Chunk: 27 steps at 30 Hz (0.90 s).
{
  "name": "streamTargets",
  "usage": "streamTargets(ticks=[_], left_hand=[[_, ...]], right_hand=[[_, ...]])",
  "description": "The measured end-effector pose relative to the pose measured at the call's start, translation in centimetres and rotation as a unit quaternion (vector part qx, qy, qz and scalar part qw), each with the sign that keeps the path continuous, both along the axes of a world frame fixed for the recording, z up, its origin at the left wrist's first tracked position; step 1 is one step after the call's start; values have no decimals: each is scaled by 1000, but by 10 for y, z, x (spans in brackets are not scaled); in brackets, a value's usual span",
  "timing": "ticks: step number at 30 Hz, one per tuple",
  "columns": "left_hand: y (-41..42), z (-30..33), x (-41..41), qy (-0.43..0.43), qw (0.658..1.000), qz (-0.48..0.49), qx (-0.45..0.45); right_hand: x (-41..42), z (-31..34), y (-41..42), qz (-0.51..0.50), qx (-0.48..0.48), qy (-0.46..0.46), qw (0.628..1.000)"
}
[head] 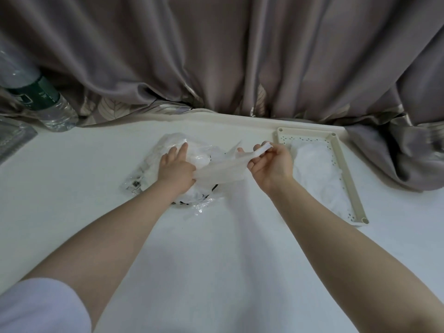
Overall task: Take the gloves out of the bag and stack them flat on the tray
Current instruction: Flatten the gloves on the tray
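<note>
A clear plastic bag point(153, 169) with white gloves inside lies on the white table in the middle. My left hand point(176, 168) rests on top of the bag, fingers stretched forward, while its thumb side holds one end of a thin translucent glove point(221, 173). My right hand point(270, 165) pinches the glove's other end just above the table, so the glove stretches between both hands. To the right stands a cream perforated tray point(346, 169) holding a pile of white gloves point(317, 171).
A grey curtain point(216, 56) hangs along the table's far edge. A plastic water bottle point(40, 97) with a green label stands at the far left, beside a clear box corner point(12, 140). White tabletop point(204, 248) stretches toward me.
</note>
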<state>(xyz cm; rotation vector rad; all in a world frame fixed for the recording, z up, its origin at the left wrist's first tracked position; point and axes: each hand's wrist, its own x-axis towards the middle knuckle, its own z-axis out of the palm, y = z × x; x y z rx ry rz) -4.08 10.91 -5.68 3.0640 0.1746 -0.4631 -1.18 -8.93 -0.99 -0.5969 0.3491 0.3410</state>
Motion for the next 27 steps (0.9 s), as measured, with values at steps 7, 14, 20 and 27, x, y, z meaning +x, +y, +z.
streamTargets(ticks=[7, 14, 20, 27], left_hand=[[-50, 18, -7, -81, 994, 5, -67], [-146, 44, -15, 25, 828, 29, -559], [-193, 27, -8, 46, 873, 4, -486], [-229, 21, 2, 13, 841, 56, -538]], right_hand=[[0, 19, -49, -54, 113, 33, 992], [-2, 29, -94, -75, 139, 31, 987], [0, 34, -150, -104, 146, 11, 984], [2, 31, -216, -70, -92, 93, 989]])
